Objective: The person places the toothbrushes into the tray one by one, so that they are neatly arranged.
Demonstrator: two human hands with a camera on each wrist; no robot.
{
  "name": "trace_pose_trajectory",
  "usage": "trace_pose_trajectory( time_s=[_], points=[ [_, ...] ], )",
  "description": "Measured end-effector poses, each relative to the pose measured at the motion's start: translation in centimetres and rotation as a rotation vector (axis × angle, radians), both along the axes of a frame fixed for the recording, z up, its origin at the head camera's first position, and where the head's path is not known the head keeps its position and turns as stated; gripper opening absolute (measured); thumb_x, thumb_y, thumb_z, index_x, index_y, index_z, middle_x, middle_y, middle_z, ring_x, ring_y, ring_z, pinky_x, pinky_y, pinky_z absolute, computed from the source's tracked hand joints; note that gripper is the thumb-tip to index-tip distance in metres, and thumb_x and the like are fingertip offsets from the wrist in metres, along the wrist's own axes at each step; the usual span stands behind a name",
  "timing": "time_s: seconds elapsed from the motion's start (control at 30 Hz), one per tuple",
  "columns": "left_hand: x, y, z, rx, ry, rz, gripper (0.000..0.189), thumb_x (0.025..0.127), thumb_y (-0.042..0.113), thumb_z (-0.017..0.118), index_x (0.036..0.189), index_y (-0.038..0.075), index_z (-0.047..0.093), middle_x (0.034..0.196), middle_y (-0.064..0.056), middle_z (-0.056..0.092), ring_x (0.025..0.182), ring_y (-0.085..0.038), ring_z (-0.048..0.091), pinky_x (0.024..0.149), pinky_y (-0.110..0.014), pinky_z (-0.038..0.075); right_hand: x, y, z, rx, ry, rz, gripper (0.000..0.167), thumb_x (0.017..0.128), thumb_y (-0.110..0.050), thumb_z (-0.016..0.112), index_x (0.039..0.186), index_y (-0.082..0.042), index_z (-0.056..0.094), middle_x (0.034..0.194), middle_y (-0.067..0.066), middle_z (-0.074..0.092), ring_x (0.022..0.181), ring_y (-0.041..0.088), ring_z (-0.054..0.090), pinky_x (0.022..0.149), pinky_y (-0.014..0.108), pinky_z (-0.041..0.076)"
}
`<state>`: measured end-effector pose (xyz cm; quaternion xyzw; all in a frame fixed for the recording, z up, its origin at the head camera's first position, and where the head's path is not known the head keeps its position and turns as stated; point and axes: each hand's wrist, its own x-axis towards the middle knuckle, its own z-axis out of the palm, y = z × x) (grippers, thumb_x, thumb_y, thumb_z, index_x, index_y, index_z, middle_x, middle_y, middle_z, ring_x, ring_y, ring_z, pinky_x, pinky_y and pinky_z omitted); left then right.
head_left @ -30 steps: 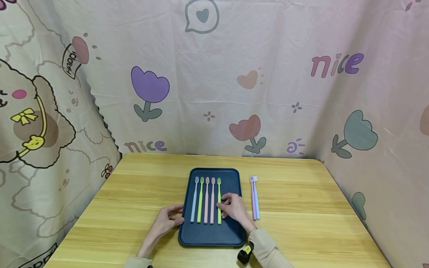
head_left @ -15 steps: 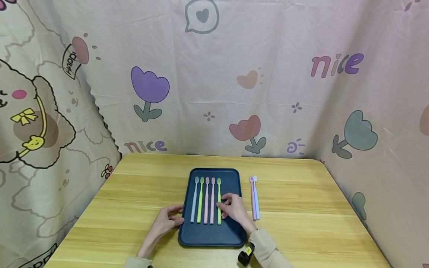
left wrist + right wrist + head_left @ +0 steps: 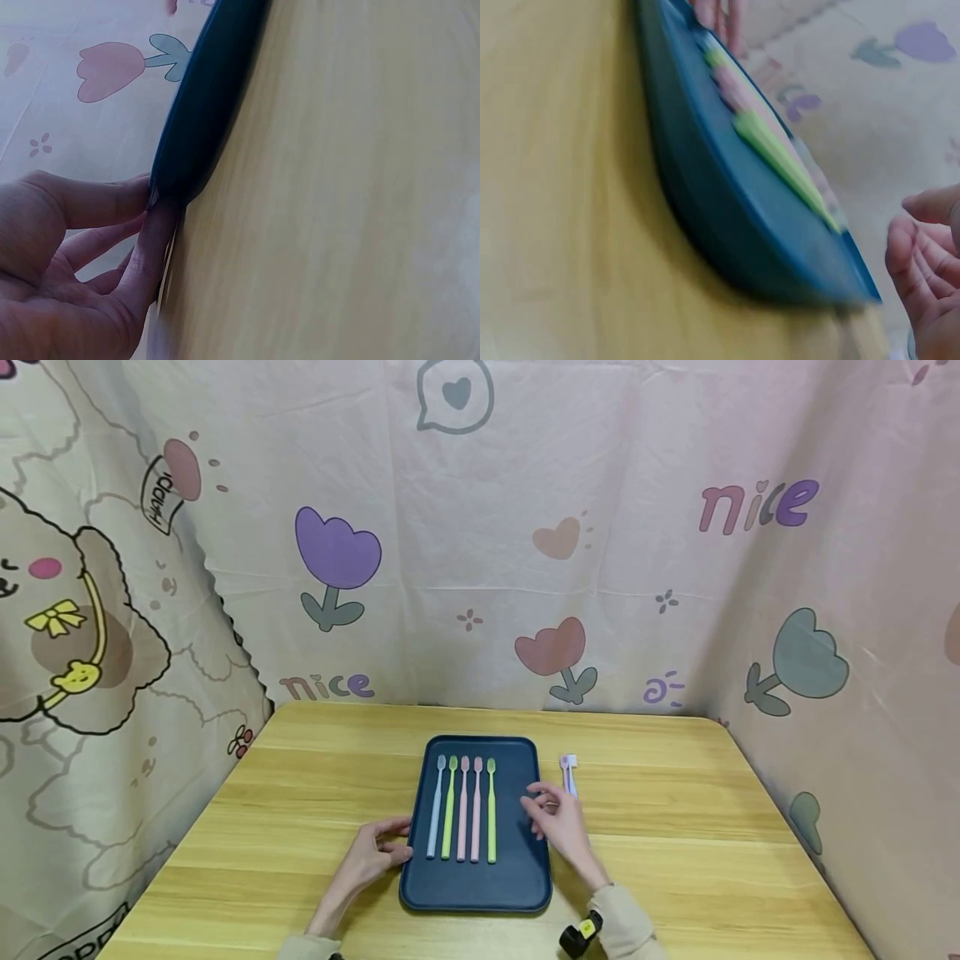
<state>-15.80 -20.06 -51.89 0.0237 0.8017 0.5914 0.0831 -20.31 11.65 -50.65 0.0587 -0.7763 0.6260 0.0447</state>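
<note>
Wood-grain tabletop (image 3: 660, 793): lilac toothbrush (image 3: 565, 765), prob. light, stiff (grip mid-handle). L hand (image 3: 375, 849) at tray (image 3: 487, 891), R hand (image 3: 564, 823) empty; fingers apart.

A dark-blue rectangular tray (image 3: 519, 887) at the head view's lower centre bears five slim toothbrushes (image 3: 462, 814), heads toward the top, left to right pale blue, yellow-green, two pink, yellow-green; rightward lie a purple toothbrush (image 3: 566, 776) and a white-headed toothbrush (image 3: 573, 776), handles mostly hidden

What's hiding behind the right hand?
A purple toothbrush and a pale blue toothbrush on the table. Their heads peek out past the right hand, which covers their lower handles and part of the tray, so those bits can't be seen.
</note>
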Motion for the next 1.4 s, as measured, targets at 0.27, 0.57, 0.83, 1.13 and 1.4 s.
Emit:
trace_pose_trajectory(
  time_s=[0.27, 0.57, 0.83, 1.13, 1.4],
  points=[
    [0.0, 0.0, 0.1, 0.000, -0.004, -0.001, 0.056, 0.083, -0.009, 0.070, 0.136, -0.016, 0.052, 0.126, -0.035, 0.061, 0.089, -0.028, 0.072, 0.070, -0.021, 0.057, -0.2, 4.3, 0.6, 0.002, 0.009, -0.165, 0.025, 0.088, 0.004, 0.070, 0.110, 0.015, 0.066, 0.079, 0.026, 0.067, 0.058, 0.007, 0.060, 0.056, 0.018, 0.051],
    [0.0, 0.0, 0.2, 0.006, -0.011, -0.003, 0.056, 0.084, -0.009, 0.070, 0.136, -0.016, 0.051, 0.126, -0.035, 0.061, 0.090, -0.029, 0.072, 0.070, -0.022, 0.057, -2.1, 7.3, -3.4, 0.042, -0.003, -0.189, 0.025, 0.087, -0.001, 0.074, 0.110, 0.008, 0.070, 0.076, 0.007, 0.062, 0.059, 0.003, 0.053, 0.055, 0.016, 0.045],
    [0.0, 0.0, 0.1, 0.001, -0.009, -0.004, 0.056, 0.084, -0.008, 0.070, 0.136, -0.016, 0.051, 0.126, -0.035, 0.061, 0.090, -0.029, 0.072, 0.071, -0.022, 0.058, -1.6, 7.4, -2.4, 0.070, -0.062, -0.146, 0.028, 0.087, 0.000, 0.073, 0.113, 0.009, 0.068, 0.080, 0.010, 0.061, 0.061, 0.004, 0.051, 0.056, 0.016, 0.044],
    [0.0, -0.1, 0.0, 0.012, 0.000, -0.019, 0.056, 0.085, -0.008, 0.069, 0.137, -0.016, 0.050, 0.126, -0.036, 0.060, 0.091, -0.030, 0.073, 0.071, -0.022, 0.058, -2.1, 8.0, -4.2, 0.112, -0.022, -0.129, 0.028, 0.087, -0.006, 0.075, 0.111, 0.005, 0.069, 0.076, 0.003, 0.059, 0.058, 0.004, 0.051, 0.052, 0.019, 0.044],
    [0.0, -0.1, 0.1, 0.006, -0.001, -0.017, 0.056, 0.085, -0.008, 0.070, 0.137, -0.016, 0.050, 0.127, -0.036, 0.060, 0.090, -0.029, 0.072, 0.071, -0.023, 0.058, -2.1, 7.9, -4.2, 0.100, -0.064, -0.122, 0.033, 0.086, -0.007, 0.077, 0.115, 0.006, 0.068, 0.080, 0.009, 0.062, 0.059, 0.004, 0.050, 0.054, 0.017, 0.042]
  ],
)
